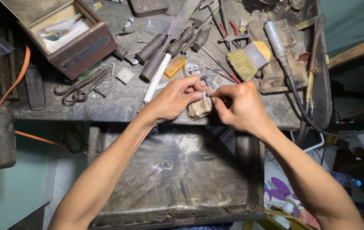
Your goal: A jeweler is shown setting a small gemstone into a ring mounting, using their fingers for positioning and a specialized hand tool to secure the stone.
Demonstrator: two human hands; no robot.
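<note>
From the head view, both hands meet at the surface's (pixel 118 106) front edge. The left hand (pixel 174 99) and right hand (pixel 238 106) each pinch a tiny metal piece (pixel 205 94) with curled fingers, above a pale peg (pixel 199 108). Brush (pixel 248 59), scissors (pixel 81 87), files (pixel 160 53) and box (pixel 69 36) lie behind.

Bare forearms, no sleeves; left hand (pixel 174 99) & right hand (pixel 238 106) ungloved, no rings
</note>
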